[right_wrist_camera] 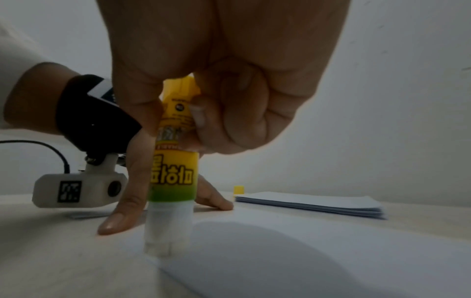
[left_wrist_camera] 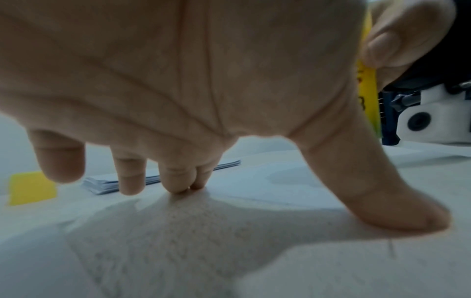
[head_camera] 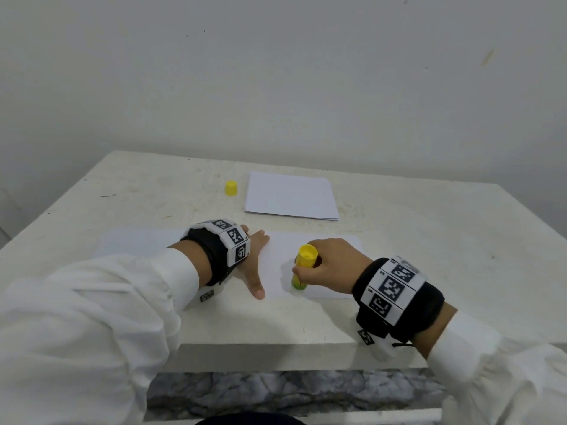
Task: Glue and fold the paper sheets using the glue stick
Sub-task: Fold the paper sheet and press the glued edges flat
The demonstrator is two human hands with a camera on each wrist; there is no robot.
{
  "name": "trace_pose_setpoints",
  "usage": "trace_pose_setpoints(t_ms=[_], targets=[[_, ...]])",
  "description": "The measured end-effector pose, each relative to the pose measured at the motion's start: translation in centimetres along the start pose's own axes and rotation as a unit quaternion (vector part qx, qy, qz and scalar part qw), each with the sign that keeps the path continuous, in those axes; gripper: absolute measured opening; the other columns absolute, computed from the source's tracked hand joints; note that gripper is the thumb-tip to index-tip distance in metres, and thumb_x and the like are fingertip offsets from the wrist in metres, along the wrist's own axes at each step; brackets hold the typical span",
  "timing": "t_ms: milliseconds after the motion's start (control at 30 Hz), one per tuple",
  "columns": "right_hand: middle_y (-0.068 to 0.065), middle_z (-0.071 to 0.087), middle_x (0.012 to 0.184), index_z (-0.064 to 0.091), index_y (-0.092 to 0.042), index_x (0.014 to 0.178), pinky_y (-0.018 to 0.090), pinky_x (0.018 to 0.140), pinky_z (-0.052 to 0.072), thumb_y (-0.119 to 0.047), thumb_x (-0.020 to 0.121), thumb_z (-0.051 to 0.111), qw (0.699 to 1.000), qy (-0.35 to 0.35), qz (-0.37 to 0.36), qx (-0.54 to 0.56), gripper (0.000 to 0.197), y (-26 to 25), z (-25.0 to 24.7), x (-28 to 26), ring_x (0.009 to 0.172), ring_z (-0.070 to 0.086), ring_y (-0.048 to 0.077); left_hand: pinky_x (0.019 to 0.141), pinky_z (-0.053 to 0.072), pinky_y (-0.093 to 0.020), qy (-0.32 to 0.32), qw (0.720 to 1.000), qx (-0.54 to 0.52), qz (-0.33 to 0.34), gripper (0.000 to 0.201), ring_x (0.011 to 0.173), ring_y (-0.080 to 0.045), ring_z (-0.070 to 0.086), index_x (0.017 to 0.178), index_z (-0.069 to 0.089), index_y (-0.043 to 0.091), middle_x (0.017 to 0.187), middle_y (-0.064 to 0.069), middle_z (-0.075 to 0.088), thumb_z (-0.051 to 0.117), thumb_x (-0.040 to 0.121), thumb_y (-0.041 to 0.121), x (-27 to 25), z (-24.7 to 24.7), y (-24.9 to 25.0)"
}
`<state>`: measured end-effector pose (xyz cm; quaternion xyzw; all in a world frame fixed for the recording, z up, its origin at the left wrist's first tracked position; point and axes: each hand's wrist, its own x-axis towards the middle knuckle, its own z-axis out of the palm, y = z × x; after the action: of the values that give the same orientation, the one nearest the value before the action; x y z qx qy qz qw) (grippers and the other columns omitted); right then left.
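Observation:
A white paper sheet (head_camera: pixel 277 271) lies flat near the table's front edge. My left hand (head_camera: pixel 253 259) rests spread on it, fingers and thumb straight and pressing down; in the left wrist view the fingertips (left_wrist_camera: pixel 178 185) touch the sheet (left_wrist_camera: pixel 267 187). My right hand (head_camera: pixel 325 266) grips a yellow glue stick (head_camera: pixel 302 266) upright, its open end down on the sheet's near edge. In the right wrist view the glue stick (right_wrist_camera: pixel 175 177) has its clear tip on the paper (right_wrist_camera: pixel 280 252), with my fingers curled round its upper body.
A yellow cap (head_camera: pixel 231 188) stands at the back of the white table (head_camera: pixel 429 240), left of a stack of white sheets (head_camera: pixel 291 196). The table's front edge (head_camera: pixel 267 343) runs just below my wrists. A bare white wall stands behind.

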<state>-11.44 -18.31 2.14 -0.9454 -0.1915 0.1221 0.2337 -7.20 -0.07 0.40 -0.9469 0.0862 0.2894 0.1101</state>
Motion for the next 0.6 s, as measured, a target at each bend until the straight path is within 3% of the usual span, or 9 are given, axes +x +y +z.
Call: trace_pose_setpoints(t_ms=[67,200,367,500,600], targets=[[0.008,0.063,0.083,0.062,0.000,0.087,0.028,0.066,0.042,-0.032,0.084,0.062,1.000,0.012,0.020,0.000,0.032,1.7,-0.8,-0.8,0.072,0.052,0.016,0.116,0.012,-0.052,-0.001,1.000,0.002,0.006,0.133,0.147,-0.027,-0.006,0.152,-0.009,0.024,0.161,0.000,-0.007,0.075,0.059,0.070,0.8,0.2,-0.1],[0.011,0.068,0.095,0.067,-0.003,0.095,0.035,0.076,0.049,-0.032,0.084,0.062,0.997,0.033,0.065,-0.002,0.032,5.5,-2.4,-2.4,0.086,0.061,0.025,0.117,0.010,-0.055,-0.003,1.000,0.018,0.010,0.137,0.147,-0.027,-0.009,0.152,-0.008,0.022,0.161,0.002,-0.008,0.074,0.055,0.073,1.9,0.3,0.0],[0.008,0.068,0.093,0.068,-0.005,0.095,0.033,0.074,0.048,-0.031,0.084,0.063,0.994,0.044,0.103,-0.002,0.029,8.4,-4.3,-3.1,0.085,0.061,0.023,0.116,0.012,-0.056,0.000,1.000,0.015,0.006,0.140,0.147,-0.027,-0.005,0.151,-0.001,0.023,0.160,0.002,-0.001,0.075,0.047,0.076,2.1,0.3,0.0],[0.005,0.055,0.073,0.057,-0.006,0.077,0.027,0.058,0.036,-0.030,0.087,0.061,0.985,0.114,0.131,0.005,0.026,8.5,-5.8,-0.6,0.070,0.049,0.020,0.113,0.019,-0.057,-0.007,0.999,-0.027,-0.034,0.151,0.146,-0.036,0.004,0.149,-0.005,0.034,0.159,-0.008,-0.005,0.077,0.031,0.079,2.2,0.3,-0.4],[0.007,0.052,0.072,0.048,-0.010,0.068,0.029,0.059,0.035,-0.030,0.087,0.059,0.979,0.134,0.153,0.023,0.029,8.7,-6.4,2.2,0.067,0.047,0.021,0.115,0.016,-0.055,-0.005,0.999,-0.024,-0.028,0.162,0.147,-0.029,-0.002,0.149,-0.011,0.030,0.160,-0.004,-0.003,0.074,0.021,0.082,2.5,0.5,-0.3]])
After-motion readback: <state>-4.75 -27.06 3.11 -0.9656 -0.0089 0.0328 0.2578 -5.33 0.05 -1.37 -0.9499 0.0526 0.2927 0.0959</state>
